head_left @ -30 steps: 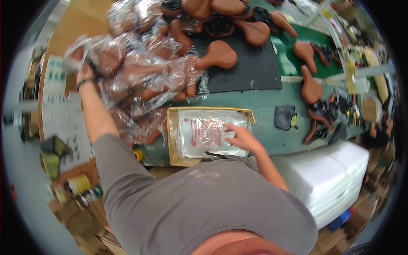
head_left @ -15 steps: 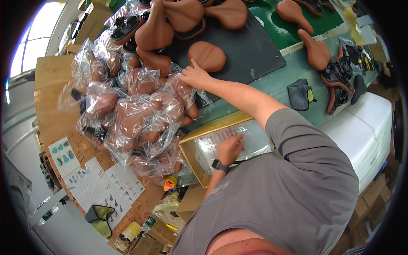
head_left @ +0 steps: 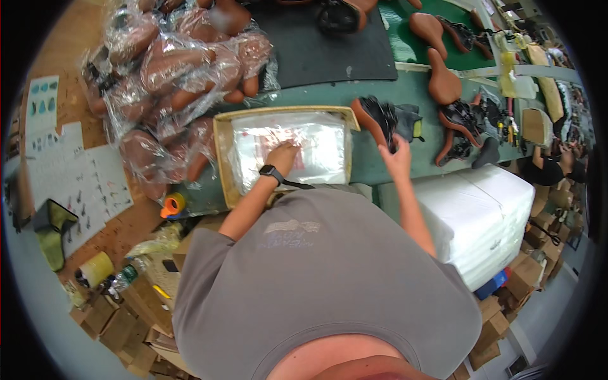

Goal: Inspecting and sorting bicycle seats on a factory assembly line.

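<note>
My right hand point(head_left: 398, 154) grips one end of a bicycle saddle point(head_left: 369, 121), which is tilted on its side with its brown cover to the left and its black underside to the right. My left hand point(head_left: 283, 157), with a black watch on the wrist, is over a cardboard box point(head_left: 223, 155). Its fingers are bent together at the top of a stack of clear plastic bags point(head_left: 320, 149) in that box. To the left lies a heap of brown saddles in clear plastic wrapping point(head_left: 180, 69).
Bare saddles point(head_left: 444, 82) lie at the right of the green table, near a dark cloth point(head_left: 408, 117). A black mat point(head_left: 335, 60) covers the table's far middle. A large white wrapped block point(head_left: 475, 215) stands at my right. Orange tape point(head_left: 172, 204) sits left of the box.
My right hand has left the far mat and come back to the right of the box, now holding a saddle. My left hand stays over the bags. The whole view has shifted.
</note>
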`<control>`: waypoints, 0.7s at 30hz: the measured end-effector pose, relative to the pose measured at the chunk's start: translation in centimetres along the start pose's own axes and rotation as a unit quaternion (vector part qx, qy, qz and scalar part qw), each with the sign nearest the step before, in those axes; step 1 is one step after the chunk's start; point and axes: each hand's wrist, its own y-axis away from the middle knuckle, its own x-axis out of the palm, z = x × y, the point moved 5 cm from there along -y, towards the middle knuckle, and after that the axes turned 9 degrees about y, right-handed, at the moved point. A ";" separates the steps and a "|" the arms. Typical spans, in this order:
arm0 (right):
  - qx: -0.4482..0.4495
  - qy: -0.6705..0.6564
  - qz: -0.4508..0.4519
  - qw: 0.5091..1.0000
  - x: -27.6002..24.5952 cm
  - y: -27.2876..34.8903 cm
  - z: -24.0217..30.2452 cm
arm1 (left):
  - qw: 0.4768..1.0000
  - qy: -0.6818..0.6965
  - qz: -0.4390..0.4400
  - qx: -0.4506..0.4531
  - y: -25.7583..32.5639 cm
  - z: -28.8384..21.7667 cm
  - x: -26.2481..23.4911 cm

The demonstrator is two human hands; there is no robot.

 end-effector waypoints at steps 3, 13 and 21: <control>0.142 0.025 0.024 0.989 -0.4 11.6 -5.6 | 0.994 0.029 0.085 -0.060 1.3 -2.2 0.7; 0.193 0.083 0.174 0.962 -0.8 22.7 -7.4 | 0.985 -0.020 0.123 -0.119 2.6 -7.9 5.4; 0.379 -0.296 0.303 0.823 1.1 23.1 -5.4 | 0.959 -0.188 0.208 0.040 8.0 -2.4 -1.2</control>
